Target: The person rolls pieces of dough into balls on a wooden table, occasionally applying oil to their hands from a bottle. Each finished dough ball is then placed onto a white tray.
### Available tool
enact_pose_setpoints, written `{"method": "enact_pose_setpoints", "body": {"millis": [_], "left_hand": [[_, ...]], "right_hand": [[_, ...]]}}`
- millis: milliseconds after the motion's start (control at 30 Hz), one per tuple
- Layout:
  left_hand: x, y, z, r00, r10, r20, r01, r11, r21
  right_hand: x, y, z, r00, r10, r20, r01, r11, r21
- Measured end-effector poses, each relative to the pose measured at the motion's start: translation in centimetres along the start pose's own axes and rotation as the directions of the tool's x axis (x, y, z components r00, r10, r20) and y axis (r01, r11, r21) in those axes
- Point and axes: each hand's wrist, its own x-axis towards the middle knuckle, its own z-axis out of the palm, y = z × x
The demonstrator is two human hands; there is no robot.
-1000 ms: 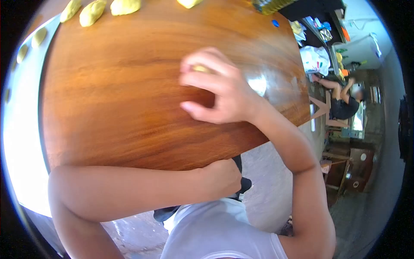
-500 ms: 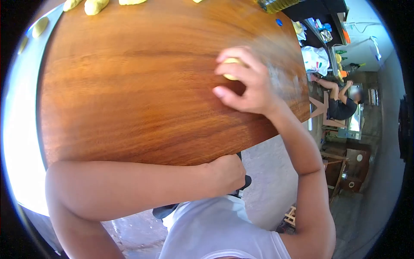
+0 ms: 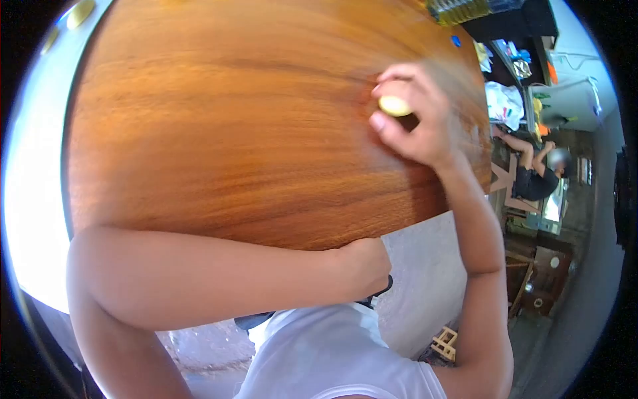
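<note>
Currently, one rounded yellow dough piece (image 3: 395, 105) is sitting in the grasp of the right hand (image 3: 430, 126), above or on the far right part of the polished wooden table (image 3: 232, 133); contact with the wood is not discernible. The right hand is holding it in a narrow, curved grip: the fingers are arching over the far side, the thumb is bending in on the near side, and a dark gap is showing behind the piece. Slight blur is softening the knuckles.

The left hand (image 3: 364, 265) is resting at the near table edge, in front of the waist. Its fingers are facing away from view, so whether it is holding anything cannot be told. The left forearm is lying across the body, along that edge.

Farther out, a clear bottle of yellow liquid (image 3: 458, 10) is lying at the far right corner, with a small blue cap (image 3: 456, 41) near it. Two yellowish pieces (image 3: 81, 13) are lying on the bright white surface (image 3: 33, 186) left of the table. Beyond the table's right end, a white plastic bag (image 3: 504, 105) is standing out, and another person (image 3: 539, 181) in dark clothes is sitting.
</note>
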Motion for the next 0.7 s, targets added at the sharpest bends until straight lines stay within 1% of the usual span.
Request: {"method": "enact_pose_setpoints", "body": {"millis": [33, 67, 100, 133, 167, 233, 267, 300, 333, 367, 433, 467, 533, 567, 600, 633, 700], "left_hand": [[0.0, 0.3, 0.0, 1.000, -0.003, -0.019, 0.003, 1.000, -0.015], [0.0, 0.4, 0.0, 1.000, 0.005, 0.002, -0.005, 1.000, -0.023], [0.0, 0.3, -0.4, 0.999, 0.013, 0.041, -0.013, 1.000, 0.010], [0.1, 0.2, -0.7, 0.997, 0.020, 0.077, -0.024, 0.998, 0.050], [0.2, 0.1, -0.9, 0.996, 0.028, 0.088, -0.033, 0.998, 0.057], [0.0, 0.0, -1.0, 0.996, 0.050, 0.067, -0.052, 0.998, 0.026], [0.1, 0.0, -0.9, 0.998, 0.040, 0.058, -0.042, 0.999, 0.032], [0.3, 0.1, -0.6, 0.996, 0.035, 0.081, -0.039, 0.998, 0.057], [0.4, 0.3, -0.4, 0.994, 0.025, 0.103, -0.034, 0.996, 0.080], [0.3, 0.4, -0.3, 0.995, 0.006, 0.095, -0.013, 0.997, 0.081], [0.1, 0.1, -0.5, 0.999, 0.021, 0.029, -0.021, 1.000, -0.003], [0.0, -0.1, -0.5, 0.999, 0.023, 0.045, -0.023, 1.000, 0.007], [0.3, -0.2, -0.2, 0.994, 0.049, 0.098, -0.054, 0.998, 0.039], [0.5, -0.2, -0.1, 0.990, 0.069, 0.119, -0.075, 0.996, 0.049], [0.6, -0.3, -0.2, 0.990, 0.069, 0.124, -0.073, 0.997, 0.026], [0.6, -0.5, -0.2, 0.991, 0.060, 0.123, -0.061, 0.998, 0.003], [0.4, -0.5, -0.3, 0.992, 0.054, 0.110, -0.057, 0.998, 0.021]], "right_hand": [[0.0, 0.8, -0.1, 0.998, 0.053, -0.032, -0.057, 0.989, -0.137], [0.9, 2.5, 0.3, 0.995, 0.066, -0.073, -0.074, 0.990, -0.118], [2.5, 4.0, 0.6, 0.990, 0.086, -0.116, -0.099, 0.989, -0.106], [4.0, 4.3, 1.0, 0.992, 0.083, -0.097, -0.099, 0.981, -0.168], [6.1, 2.1, 1.4, 0.983, 0.036, -0.178, -0.053, 0.994, -0.096], [5.9, 0.2, 2.9, 0.996, -0.017, -0.084, 0.021, 0.999, 0.044], [4.9, -1.4, 2.6, 0.998, -0.015, -0.053, 0.019, 0.997, 0.070], [3.6, -3.0, 2.2, 1.000, -0.016, -0.016, 0.018, 0.995, 0.103], [1.8, -3.2, 1.6, 0.999, 0.028, 0.016, -0.030, 0.990, 0.137], [0.5, -2.3, 0.8, 1.000, 0.011, 0.025, -0.015, 0.989, 0.146], [-0.8, -0.4, -0.6, 0.990, 0.140, 0.002, -0.140, 0.990, -0.030], [-0.2, 0.9, -0.2, 0.990, 0.140, -0.017, -0.140, 0.990, -0.030], [2.0, 4.9, 0.6, 0.983, 0.115, -0.145, -0.137, 0.979, -0.149], [3.7, 5.0, 1.3, 0.976, 0.118, -0.185, -0.138, 0.985, -0.101], [4.9, 4.1, 2.2, 0.983, 0.066, -0.171, -0.078, 0.995, -0.062], [6.0, 3.2, 2.9, 0.988, 0.005, -0.153, -0.008, 1.000, -0.019], [4.9, -1.5, 3.2, 0.997, -0.025, -0.072, 0.031, 0.995, 0.091]]}}
